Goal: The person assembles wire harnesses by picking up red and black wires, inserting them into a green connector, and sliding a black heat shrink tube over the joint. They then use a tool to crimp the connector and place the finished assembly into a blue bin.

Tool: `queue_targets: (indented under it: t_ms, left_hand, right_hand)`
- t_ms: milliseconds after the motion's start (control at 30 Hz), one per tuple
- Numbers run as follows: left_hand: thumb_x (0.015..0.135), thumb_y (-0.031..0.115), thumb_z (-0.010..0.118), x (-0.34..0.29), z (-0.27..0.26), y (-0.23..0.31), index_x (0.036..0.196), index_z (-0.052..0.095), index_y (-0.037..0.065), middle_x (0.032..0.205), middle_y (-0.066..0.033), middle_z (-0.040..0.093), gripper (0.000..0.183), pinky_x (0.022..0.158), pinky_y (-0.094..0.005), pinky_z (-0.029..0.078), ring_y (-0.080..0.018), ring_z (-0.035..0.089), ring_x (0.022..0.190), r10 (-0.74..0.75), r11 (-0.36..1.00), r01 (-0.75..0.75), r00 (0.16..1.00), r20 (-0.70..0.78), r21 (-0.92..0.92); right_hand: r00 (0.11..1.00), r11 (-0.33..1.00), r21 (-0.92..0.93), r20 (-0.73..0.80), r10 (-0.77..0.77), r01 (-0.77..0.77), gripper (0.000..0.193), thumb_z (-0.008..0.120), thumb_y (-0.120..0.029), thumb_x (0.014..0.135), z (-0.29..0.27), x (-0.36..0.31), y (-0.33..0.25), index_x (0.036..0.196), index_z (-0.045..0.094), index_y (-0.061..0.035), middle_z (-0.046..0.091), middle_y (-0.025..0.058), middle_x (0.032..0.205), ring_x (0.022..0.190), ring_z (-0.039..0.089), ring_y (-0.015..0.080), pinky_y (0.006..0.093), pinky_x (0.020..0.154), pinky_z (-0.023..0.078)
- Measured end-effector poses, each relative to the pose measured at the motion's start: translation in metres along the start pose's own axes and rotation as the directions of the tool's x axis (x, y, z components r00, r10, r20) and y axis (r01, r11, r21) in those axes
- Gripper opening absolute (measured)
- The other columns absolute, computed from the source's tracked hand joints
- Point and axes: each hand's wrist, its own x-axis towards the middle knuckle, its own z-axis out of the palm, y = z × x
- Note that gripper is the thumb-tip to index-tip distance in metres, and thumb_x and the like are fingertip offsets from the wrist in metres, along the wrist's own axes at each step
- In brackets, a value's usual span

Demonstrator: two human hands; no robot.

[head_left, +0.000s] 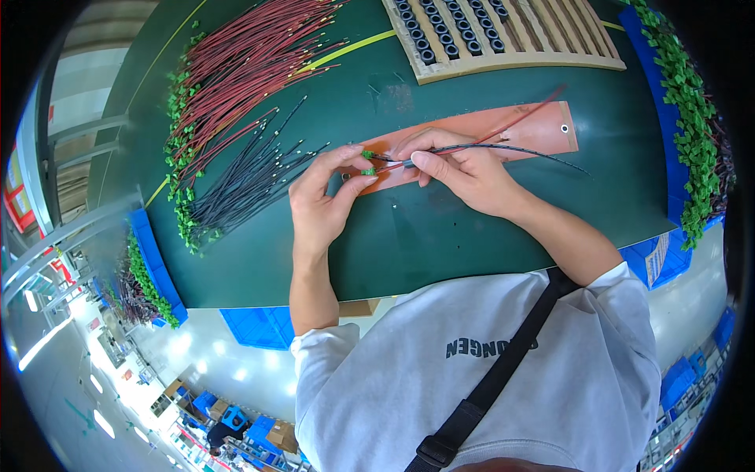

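The green connector (pixel 368 170) is located over the orange strip (pixel 552 132), pinched by the left hand (pixel 321 191). The right hand (pixel 474 179) grips a red wire (pixel 524 116) and a black wire (pixel 519 148), apparently to steady them near the connector. Black wires (pixel 248 186) lie fanned leftward on the table (pixel 456 244), probably for easy reach. Fingers obscure the gripped wires' near ends; seating cannot be determined.

Black wire (pixel 519 149) — partly hidden by right hand (pixel 465 173); wooden rack (pixel 519 63) — cropped above.
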Motion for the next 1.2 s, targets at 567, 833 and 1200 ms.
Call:
queue_targets:
  t_ms: [567, 833, 1200]
  left_hand:
    - [0.078, -0.003, 0.08, 0.013, 0.006, 0.015, 0.105, 0.075, 0.001, 0.104, -0.0094, 0.069, 0.028, 0.071, -0.0348, 0.057, -0.022, 0.07, 0.087, 0.165, 0.877, -0.168, 0.985, 0.045, 0.451]
    - [0.091, 0.015, 0.06, 0.016, 0.04, 0.078, 0.124, 0.073, 0.01, 0.127, -0.0063, 0.069, 0.036, 0.083, -0.0328, 0.049, -0.0208, 0.062, 0.091, 0.419, 0.122, -0.65, 0.719, 0.555, 0.75]
    - [0.079, 0.007, 0.067, 0.018, 0.007, 0.058, 0.122, 0.069, 0.0, 0.116, -0.0104, 0.069, 0.044, 0.071, -0.0351, 0.051, -0.0227, 0.067, 0.085, 0.23, 0.435, -0.366, 0.929, 0.291, 0.823]
  right_hand:
    - [0.988, 0.926, -0.344, -0.037, 0.152, -0.156, 0.023, 0.056, -0.02, 0.108, 0.001, 0.007, -0.016, 0.114, 0.065, 0.0005, 0.066, 0.0107, 0.083, 0.074, 0.066, 0.0191, 0.0337, 0.068, 0.052]
    - [0.957, 0.76, -0.601, 0.03, -0.288, 0.247, 0.021, 0.066, -0.018, 0.097, 0.007, 0.013, 0.012, 0.106, 0.068, 0.0009, 0.071, 0.0212, 0.09, 0.082, 0.071, 0.039, 0.0455, 0.075, 0.056]
    - [0.995, 0.851, -0.517, 0.034, -0.091, 0.096, 0.017, 0.066, -0.017, 0.101, 0.007, 0.009, -0.015, 0.099, 0.066, 0.0008, 0.069, 0.0143, 0.084, 0.065, 0.07, 0.0256, 0.0388, 0.064, 0.054]
